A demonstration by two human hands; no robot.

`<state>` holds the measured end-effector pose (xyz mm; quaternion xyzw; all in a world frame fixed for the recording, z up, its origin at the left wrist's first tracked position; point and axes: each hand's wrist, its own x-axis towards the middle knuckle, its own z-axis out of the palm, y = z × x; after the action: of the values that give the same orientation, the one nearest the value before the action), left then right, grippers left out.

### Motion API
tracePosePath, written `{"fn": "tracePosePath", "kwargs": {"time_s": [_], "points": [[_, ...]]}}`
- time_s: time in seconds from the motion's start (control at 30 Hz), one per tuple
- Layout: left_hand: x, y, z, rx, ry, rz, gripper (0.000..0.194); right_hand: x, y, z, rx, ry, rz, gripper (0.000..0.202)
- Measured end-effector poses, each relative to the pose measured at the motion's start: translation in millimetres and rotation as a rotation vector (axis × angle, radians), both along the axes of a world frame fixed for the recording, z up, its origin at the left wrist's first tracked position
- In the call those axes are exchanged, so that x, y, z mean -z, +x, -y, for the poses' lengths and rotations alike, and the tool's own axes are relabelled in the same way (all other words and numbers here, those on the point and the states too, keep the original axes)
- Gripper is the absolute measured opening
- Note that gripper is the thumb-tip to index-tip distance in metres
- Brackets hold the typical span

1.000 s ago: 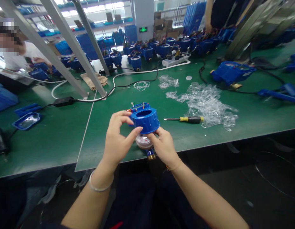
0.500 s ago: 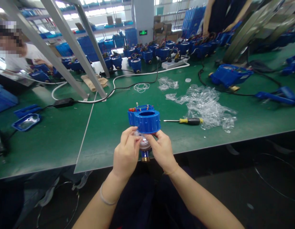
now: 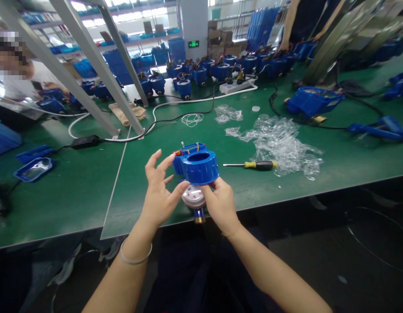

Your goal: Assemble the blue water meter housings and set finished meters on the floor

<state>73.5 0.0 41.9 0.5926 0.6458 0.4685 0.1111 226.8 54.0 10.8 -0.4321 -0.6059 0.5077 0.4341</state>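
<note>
Near the table's front edge, a blue ring-shaped housing (image 3: 201,168) with coloured wires at its back left is tilted above a round meter (image 3: 194,196) with a clear face. Below the meter shows a brass fitting (image 3: 199,217). My right hand (image 3: 221,202) is closed on the housing's lower right side, its thumb at the front. My left hand (image 3: 160,187) has its fingers spread just left of the housing and meter, holding nothing. Whether its fingertips touch the housing is unclear.
A yellow and black screwdriver (image 3: 260,165) and crumpled clear plastic bags (image 3: 282,145) lie to the right. Blue units (image 3: 199,74) line the back. Metal posts (image 3: 100,65) rise at the left. Two people are across the table.
My left hand has let go of the meter area, moved left and spread its fingers. The meter's face is now more exposed. The housing is tilted slightly more.
</note>
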Motion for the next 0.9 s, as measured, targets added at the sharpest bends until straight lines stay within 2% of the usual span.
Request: {"fn": "tracePosePath", "kwargs": {"time_s": [0.07,0.17,0.3,0.4,0.5,0.6,0.7,0.77,0.83,0.9], "points": [[-6.7,6,-8,-0.006,-0.13,-0.012,0.06,-0.8,-1,-3,0.004,-0.01,0.007,0.022],[-16.2,14,-16,-0.064,-0.22,-0.003,0.054,-3.3,-3,-8,0.021,0.006,0.07,0.02],[-29.4,17,-19,-0.066,-0.313,-0.168,0.054,-8.1,-5,-17,0.068,0.04,0.202,0.014],[-37.1,15,-21,-0.077,-0.373,-0.242,0.049,-8.0,-8,-25,0.073,0.027,0.209,0.015],[-37.4,12,-24,-0.015,-0.406,-0.173,0.047,-1.3,-11,-33,0.099,-0.07,0.097,0.011],[-32.2,12,-27,0.039,-0.376,-0.126,0.048,6.1,-9,-37,0.101,-0.16,-0.009,0.016],[-28.2,13,-30,0.037,-0.349,-0.15,0.045,4.3,-1,-38,0.003,-0.22,-0.096,0.026],[-27.4,12,-31,0.037,-0.349,-0.139,0.041,-1.4,5,-36,-0.149,-0.275,-0.197,0.024],[-27.5,11,-31,0.038,-0.345,-0.118,0.038,-6.3,7,-34,-0.294,-0.309,-0.284,0.033],[-28.0,11,-31,0.04,-0.339,-0.093,0.038,-7.1,6,-34,-0.337,-0.307,-0.295,0.035]]}}
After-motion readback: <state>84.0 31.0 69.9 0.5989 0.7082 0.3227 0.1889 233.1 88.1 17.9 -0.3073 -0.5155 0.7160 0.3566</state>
